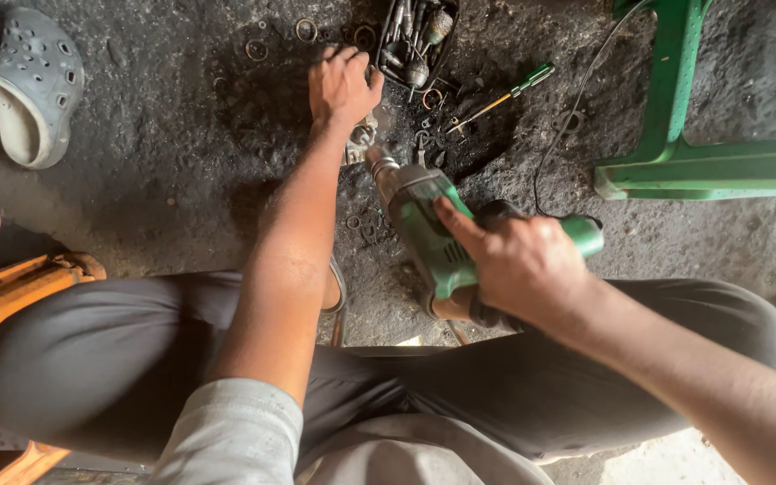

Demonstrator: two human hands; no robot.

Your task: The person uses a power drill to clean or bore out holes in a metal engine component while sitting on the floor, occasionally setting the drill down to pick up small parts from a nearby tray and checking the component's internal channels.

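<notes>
My right hand (523, 265) held a green power drill (437, 229), its grip closed around the body, the nose aimed at a small metal part (358, 141) on the oily floor (154, 153). My left hand (341, 85) pressed down on that part, fingers curled over it. A green-handled screwdriver (503, 97) lay just beyond, near a tray of tools (415, 40). A grey clog (33, 85) sat far left.

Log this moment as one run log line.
left hand: pressing small metal part on floor | right hand: gripping green power drill, tip at part | nearby: screwdriver, washers
</notes>
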